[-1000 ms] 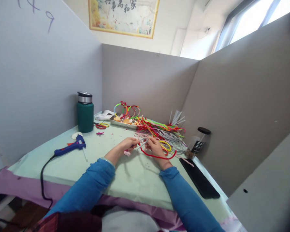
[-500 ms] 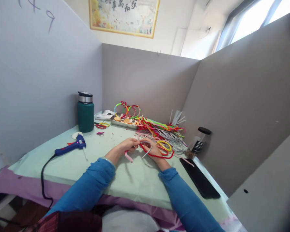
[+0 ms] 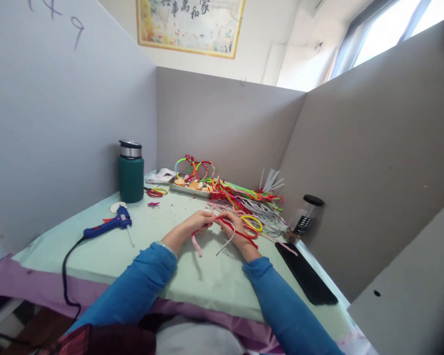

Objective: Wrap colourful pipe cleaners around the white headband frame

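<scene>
My left hand (image 3: 197, 223) is closed on a pink fuzzy stem (image 3: 197, 245), whose end hangs below the fingers. Close beside it, my right hand (image 3: 237, 230) pinches a red fuzzy stem (image 3: 246, 237) and a pale grey stem (image 3: 230, 238). The grey stem curves down between the hands, and the red one trails across the back of my right hand. The fingertips of both hands nearly meet, and the stems' join there is too small to make out.
A glue gun (image 3: 109, 224) and green bottle (image 3: 130, 172) stand left. Behind are scissors (image 3: 157, 192), a tray (image 3: 192, 190) with coloured rings and a heap of stems (image 3: 251, 197). Right of my hands lie yellow-handled scissors (image 3: 252, 223), a phone (image 3: 306, 273) and a jar (image 3: 306, 217).
The red stem's free end has swung in toward my right wrist. The grey stem's curve has shifted slightly right, and the pink end hangs lower. Both hands remain nearly in place.
</scene>
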`<state>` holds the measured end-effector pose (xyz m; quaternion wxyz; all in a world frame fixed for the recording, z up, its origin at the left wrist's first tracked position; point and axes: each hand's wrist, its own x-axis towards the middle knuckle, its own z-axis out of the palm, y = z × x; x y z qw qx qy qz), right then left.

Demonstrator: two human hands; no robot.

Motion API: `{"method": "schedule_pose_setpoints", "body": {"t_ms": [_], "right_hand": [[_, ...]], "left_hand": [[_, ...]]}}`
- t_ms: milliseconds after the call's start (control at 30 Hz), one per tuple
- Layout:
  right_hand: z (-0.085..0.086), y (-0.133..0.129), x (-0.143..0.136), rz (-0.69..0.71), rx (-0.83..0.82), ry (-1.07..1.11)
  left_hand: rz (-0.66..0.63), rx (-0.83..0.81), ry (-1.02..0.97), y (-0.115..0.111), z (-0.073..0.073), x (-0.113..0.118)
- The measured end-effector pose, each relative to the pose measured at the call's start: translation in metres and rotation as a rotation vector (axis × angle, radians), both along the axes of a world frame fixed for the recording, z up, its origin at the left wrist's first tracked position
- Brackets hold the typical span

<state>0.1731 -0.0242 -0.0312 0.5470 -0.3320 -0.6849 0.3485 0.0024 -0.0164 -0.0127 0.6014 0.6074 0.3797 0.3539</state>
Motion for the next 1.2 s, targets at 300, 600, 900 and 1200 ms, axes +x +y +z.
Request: {"method": "schedule_pose_setpoints", "body": {"t_ms": [300,600,900,1200], "right_hand": [[-0.002,-0.004,-0.005,-0.053,-0.104,0.023],[0.004,-0.004,0.002,0.089,-0.124,0.017],[0.003,0.007,0.011,0.188,-0.186,0.197],[-0.003,0.014,0.009,0.091,-0.16,0.136]], "left_hand": [[0.039,0.333,0.181,0.005,-0.01,0.007],[0.16,0.156,0.143,0.006,-0.004,0.003],[-0.025,-0.064,0.081,0.008,-0.005,-0.004],[-0.1,-0.001,0.152,-0.003,0.001,0.002]]}}
